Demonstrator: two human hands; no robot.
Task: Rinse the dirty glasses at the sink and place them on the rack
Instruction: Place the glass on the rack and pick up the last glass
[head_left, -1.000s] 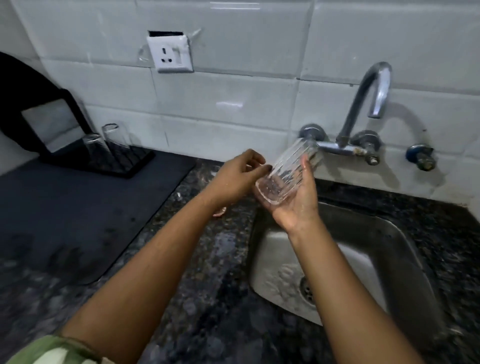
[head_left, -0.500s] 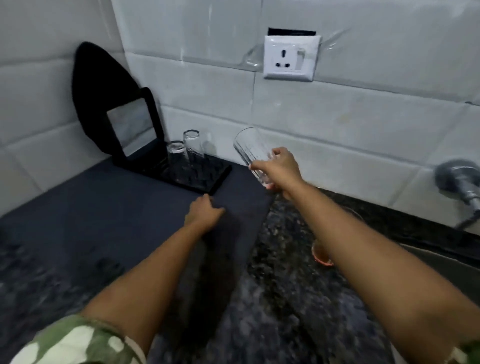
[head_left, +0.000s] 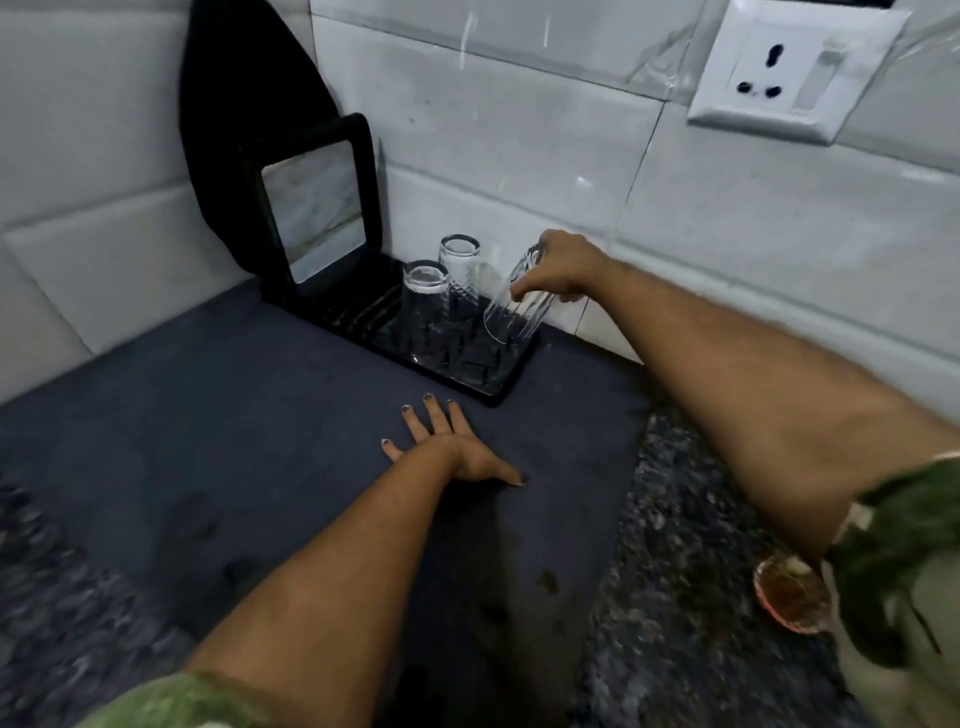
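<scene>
- At the back corner of the counter, seen from the head camera, a black rack (head_left: 496, 382) sits on a dark mat (head_left: 208, 441) close to the tiled wall (head_left: 519, 156).
- Two glasses (head_left: 425, 306) stand upside down on the rack, side by side.
- The right hand (head_left: 563, 270) holds a third glass (head_left: 514, 306) by its bottom end, with the fingers wrapped around it.
- This glass is tipped, mouth down, over the right end of the rack. I cannot tell if its rim touches the rack yet.
- The left hand (head_left: 452, 449) lies flat on the mat, just in front of the rack. Its fingers are spread wide and hold nothing.
- A mirror (head_left: 314, 208) in a black frame leans up at the left end of the rack.
- A white socket (head_left: 795, 70) is on the wall, up to the right.
- A small bowl (head_left: 792, 597) with something brown in it sits on the speckled stone counter (head_left: 675, 597), low on the right, partly hidden by the green sleeve (head_left: 904, 561).
</scene>
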